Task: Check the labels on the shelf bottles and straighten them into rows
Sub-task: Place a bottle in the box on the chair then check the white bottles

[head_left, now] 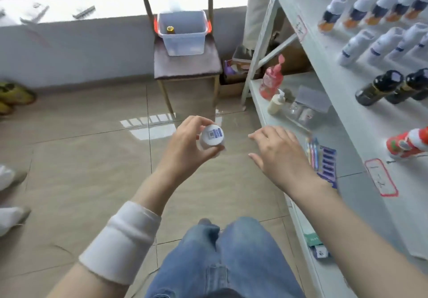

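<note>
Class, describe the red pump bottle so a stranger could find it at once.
Start at the white shelving unit on the right and find its lower shelf. At that shelf's far end stands the red pump bottle. Beside it is a smaller cream pump bottle; only the red one has a pink pump.

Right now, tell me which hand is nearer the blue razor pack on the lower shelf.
Right. The right hand hovers open just left of the blue razor pack, almost over it. The left hand is farther left over the floor, holding a white bottle.

Clear plastic bin (183, 36) on wooden chair (186, 66), tiled floor (81, 158).
</note>
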Demonstrator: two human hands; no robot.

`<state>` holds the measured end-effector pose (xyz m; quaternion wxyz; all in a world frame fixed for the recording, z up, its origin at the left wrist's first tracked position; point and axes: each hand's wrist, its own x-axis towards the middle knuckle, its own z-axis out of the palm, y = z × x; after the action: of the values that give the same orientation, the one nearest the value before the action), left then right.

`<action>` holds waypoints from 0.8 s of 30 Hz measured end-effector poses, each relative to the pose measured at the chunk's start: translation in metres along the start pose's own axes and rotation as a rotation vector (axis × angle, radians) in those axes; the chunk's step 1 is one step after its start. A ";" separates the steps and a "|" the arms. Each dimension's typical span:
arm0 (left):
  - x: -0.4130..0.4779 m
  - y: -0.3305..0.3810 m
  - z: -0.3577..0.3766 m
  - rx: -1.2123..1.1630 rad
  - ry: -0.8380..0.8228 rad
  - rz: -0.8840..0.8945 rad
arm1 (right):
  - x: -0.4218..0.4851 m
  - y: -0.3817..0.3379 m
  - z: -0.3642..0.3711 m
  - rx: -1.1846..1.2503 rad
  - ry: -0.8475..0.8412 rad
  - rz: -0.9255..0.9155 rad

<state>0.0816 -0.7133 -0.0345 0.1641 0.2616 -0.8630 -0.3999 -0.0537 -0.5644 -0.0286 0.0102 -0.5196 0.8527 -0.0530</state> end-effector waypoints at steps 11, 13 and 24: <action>0.179 -0.089 -0.005 0.009 -0.012 -0.159 | 0.203 0.040 0.059 -0.083 -0.095 -0.108; 0.223 -0.095 -0.009 0.018 -0.007 -0.186 | 0.245 0.057 0.062 -0.067 -0.109 -0.108; 0.441 -0.146 -0.056 0.025 0.152 -0.230 | 0.500 0.096 0.068 -0.092 -0.081 -0.223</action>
<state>-0.2013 -1.0836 -0.0798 0.1785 0.3904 -0.8174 -0.3843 -0.3634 -0.9696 -0.0874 0.0147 -0.6130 0.7900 0.0064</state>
